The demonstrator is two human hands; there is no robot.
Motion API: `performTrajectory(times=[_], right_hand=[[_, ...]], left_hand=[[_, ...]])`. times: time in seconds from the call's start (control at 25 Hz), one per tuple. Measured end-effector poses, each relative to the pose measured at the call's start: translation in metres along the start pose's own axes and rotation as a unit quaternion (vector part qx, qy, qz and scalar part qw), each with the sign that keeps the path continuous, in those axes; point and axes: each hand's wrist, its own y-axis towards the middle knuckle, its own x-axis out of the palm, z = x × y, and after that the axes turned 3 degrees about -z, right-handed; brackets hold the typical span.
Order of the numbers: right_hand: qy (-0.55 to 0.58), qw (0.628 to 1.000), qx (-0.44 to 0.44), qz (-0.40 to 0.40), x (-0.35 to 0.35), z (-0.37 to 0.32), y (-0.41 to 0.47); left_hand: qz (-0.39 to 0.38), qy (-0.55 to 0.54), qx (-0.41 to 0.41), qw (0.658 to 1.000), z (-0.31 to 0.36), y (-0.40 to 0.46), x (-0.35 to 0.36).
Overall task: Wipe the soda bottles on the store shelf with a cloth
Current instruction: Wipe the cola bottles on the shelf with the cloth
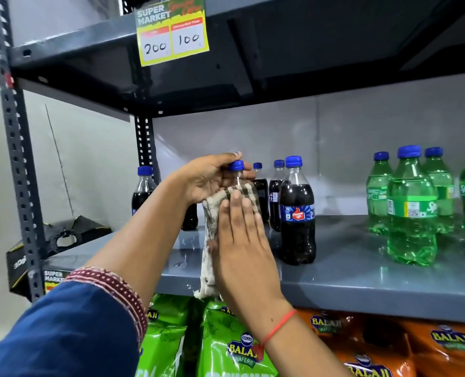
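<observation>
My left hand (208, 178) grips the neck of a dark cola bottle (236, 172) with a blue cap, held in front of the grey shelf (361, 278). My right hand (243, 240) presses a checked beige cloth (212, 221) flat against that bottle's body, which the cloth and hand mostly hide. The cloth's frayed end hangs below the shelf edge. More cola bottles stand on the shelf: one at the front (298, 213), two behind it (276, 194), one at far left (143, 189). Several green soda bottles (412, 208) stand at the right.
A grey shelf above carries a yellow price tag (172, 31) reading 200 and 100. A perforated upright post (22, 170) stands at left, with a black box (62, 240) behind it. Green (225, 344) and orange snack bags (389, 349) fill the shelf below.
</observation>
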Motion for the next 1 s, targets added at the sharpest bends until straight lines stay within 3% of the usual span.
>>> performTrajectory(times=[0.08, 0.24, 0.48, 1.0], right_hand=[[-0.019, 1.0, -0.011, -0.018, 0.0, -0.001, 0.005], [-0.039, 0.998, 0.001, 0.043, 0.004, -0.003, -0.002], [-0.019, 0.998, 0.01, 0.06, 0.002, -0.001, -0.003], [-0.023, 0.997, 0.064, 0.042, -0.004, 0.001, 0.001]], left_hand=[[0.001, -0.007, -0.005, 1.0, 0.0, -0.001, 0.0], [0.005, -0.009, 0.004, 1.0, 0.002, -0.001, 0.0], [0.007, -0.019, -0.014, 1.0, 0.001, 0.0, -0.002], [0.002, -0.035, -0.011, 0.999, -0.005, 0.007, -0.002]])
